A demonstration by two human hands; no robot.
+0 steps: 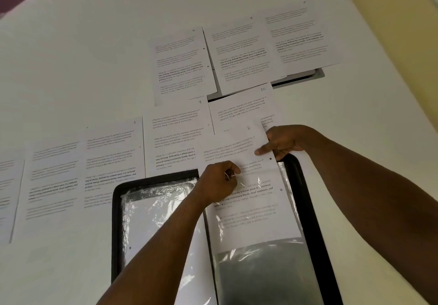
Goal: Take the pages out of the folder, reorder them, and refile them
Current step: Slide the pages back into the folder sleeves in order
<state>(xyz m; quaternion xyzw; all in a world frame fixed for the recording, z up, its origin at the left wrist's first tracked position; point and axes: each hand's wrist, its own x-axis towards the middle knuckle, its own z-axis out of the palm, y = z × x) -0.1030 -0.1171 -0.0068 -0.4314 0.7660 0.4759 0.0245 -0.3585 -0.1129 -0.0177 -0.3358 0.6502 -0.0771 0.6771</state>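
Handwritten numbers mark the top corners of several pages: "9" on the page (pixel 174 134) above the folder's left half, "10" on the page (pixel 239 107) to its right, and what looks like "2" on the sheet (pixel 244 193) being handled. The printed text repeats "Village life is a peaceful..." with a bold line, "way of living. Defined by a slower pace. It is centered around strong community bonds, local traditions"; the smaller lines are too blurred to read. The black-edged folder (pixel 308 200) lies open on the white surface (pixel 71 67), its clear plastic sleeves (pixel 265 271) showing. The sheet sits partly inside the right-hand sleeve, its upper part sticking out. The left hand (pixel 219 182) has its fingers curled, pinching the sleeve's top edge over the sheet. The right hand (pixel 283 142) grips the sheet's upper right corner, thumb on top and fingers curled behind. Other pages (pixel 111 162) lie spread in rows across the surface, some overlapping.
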